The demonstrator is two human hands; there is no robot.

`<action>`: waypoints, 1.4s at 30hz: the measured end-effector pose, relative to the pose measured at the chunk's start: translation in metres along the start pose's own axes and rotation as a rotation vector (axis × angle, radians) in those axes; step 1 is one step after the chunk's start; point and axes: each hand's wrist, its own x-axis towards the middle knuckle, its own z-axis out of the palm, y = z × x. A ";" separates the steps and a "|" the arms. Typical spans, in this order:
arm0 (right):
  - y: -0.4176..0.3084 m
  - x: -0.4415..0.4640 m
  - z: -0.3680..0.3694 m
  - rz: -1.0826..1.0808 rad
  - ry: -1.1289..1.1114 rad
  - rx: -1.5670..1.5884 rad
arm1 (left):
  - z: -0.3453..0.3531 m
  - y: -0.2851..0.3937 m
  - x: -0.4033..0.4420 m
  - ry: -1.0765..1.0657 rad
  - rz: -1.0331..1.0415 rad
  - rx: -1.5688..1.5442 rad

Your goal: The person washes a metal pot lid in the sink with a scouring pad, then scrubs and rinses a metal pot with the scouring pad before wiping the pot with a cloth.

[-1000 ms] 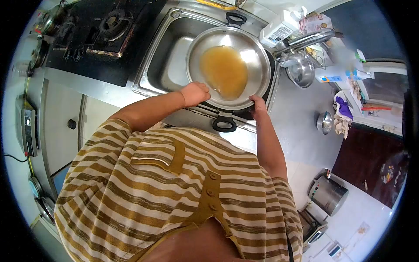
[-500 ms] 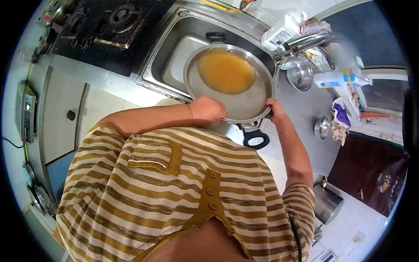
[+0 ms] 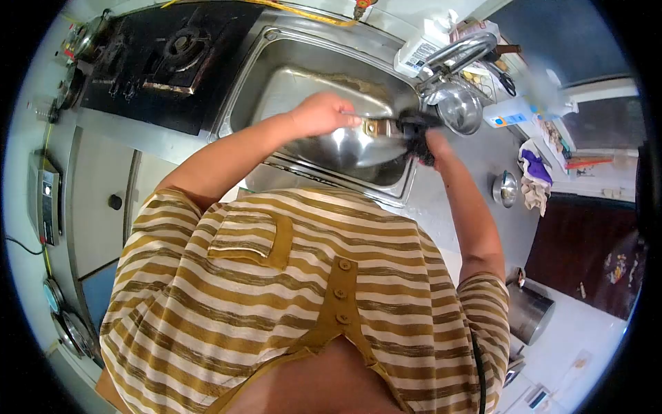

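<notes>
A stainless steel pan [image 3: 338, 146] is tipped steeply on its side over the sink [image 3: 243, 96], its outer wall turned toward me. My left hand [image 3: 318, 114] is closed on the pan's rim. At the right, my right hand [image 3: 436, 143] is closed at the black pan handle [image 3: 416, 130]; motion blurs both. The inside of the pan is hidden from me. Brownish liquid [image 3: 358, 84] lies along the far side of the sink floor.
A black gas stove [image 3: 172, 62] adjoins the sink on the left. The faucet [image 3: 458, 52], a metal bowl [image 3: 460, 112] and a white bottle [image 3: 417, 52] stand at the right. A small metal bowl [image 3: 505, 189] and cloths [image 3: 535, 176] lie farther right.
The pan has gone from level, with brownish liquid in it, to steeply tipped over the sink. Both hands have moved up and away from my body. Brownish liquid now shows in the sink.
</notes>
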 end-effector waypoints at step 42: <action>-0.017 0.040 -0.037 -1.025 0.902 -0.223 | -0.027 0.033 0.066 0.514 -0.086 -0.465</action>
